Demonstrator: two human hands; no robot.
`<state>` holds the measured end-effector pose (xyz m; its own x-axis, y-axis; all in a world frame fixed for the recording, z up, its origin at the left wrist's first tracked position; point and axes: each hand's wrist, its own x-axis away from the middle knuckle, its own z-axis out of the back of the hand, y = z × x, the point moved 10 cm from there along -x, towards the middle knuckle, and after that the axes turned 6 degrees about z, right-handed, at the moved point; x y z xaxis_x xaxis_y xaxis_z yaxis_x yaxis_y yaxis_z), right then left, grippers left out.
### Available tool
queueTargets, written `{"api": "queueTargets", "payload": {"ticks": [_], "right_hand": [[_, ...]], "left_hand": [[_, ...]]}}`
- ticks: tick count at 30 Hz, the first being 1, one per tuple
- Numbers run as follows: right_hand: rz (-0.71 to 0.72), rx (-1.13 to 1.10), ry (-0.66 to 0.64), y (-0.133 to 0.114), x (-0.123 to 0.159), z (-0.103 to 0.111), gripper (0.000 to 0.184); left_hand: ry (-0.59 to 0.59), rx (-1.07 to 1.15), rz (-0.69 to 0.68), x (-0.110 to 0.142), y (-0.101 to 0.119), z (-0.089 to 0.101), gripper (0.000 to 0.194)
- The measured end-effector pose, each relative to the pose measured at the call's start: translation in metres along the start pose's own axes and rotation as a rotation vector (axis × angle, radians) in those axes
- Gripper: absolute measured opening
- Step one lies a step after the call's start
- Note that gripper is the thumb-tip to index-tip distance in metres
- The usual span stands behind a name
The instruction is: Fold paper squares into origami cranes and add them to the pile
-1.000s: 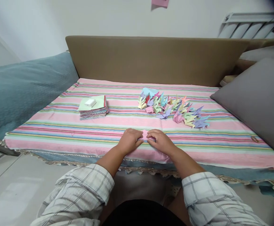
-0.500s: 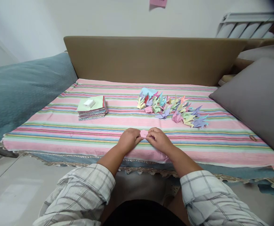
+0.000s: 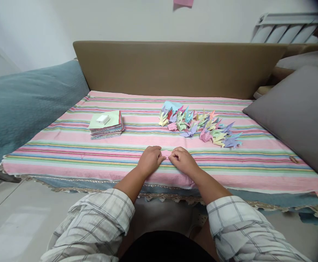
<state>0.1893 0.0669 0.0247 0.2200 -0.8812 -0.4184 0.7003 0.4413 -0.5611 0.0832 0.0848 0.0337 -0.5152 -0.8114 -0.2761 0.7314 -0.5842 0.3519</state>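
Note:
Between my hands, low over the striped cloth, is a small piece of pink folded paper (image 3: 165,153); its colour nearly blends with the cloth and its folds are too small to make out. My left hand (image 3: 150,160) closes on the paper's left side, thumb toward the middle. My right hand (image 3: 184,160) pinches the right side between thumb and curled fingers. The thumbs almost meet at the near edge. Beyond my right hand lie several folded paper cranes (image 3: 190,127) in mixed colours.
A striped cloth (image 3: 66,153) covers the sofa seat. To the left stands a stack of square paper (image 3: 107,133) with a small white block (image 3: 103,119) on top. A light blue sheet (image 3: 172,105) lies behind the cranes. A grey cushion (image 3: 298,109) leans at the right.
My fingers have shifted slightly on the pink paper, and less of it shows between them. The left fingers are a little farther forward. The cranes and stack stay put.

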Motion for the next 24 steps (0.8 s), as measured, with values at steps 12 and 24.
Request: {"api": "queueTargets", "payload": {"ticks": [12,24], "right_hand": [[-0.002,0.064,0.035,-0.0029,-0.0013,-0.0005,0.015],[0.015,0.098,0.048,-0.0032,0.0011,-0.0004,0.003]], "left_hand": [[-0.016,-0.011,0.051,-0.0037,-0.0031,-0.0023,0.019],[0.030,-0.010,0.111,-0.0019,-0.0084,-0.0001,0.018]]}}
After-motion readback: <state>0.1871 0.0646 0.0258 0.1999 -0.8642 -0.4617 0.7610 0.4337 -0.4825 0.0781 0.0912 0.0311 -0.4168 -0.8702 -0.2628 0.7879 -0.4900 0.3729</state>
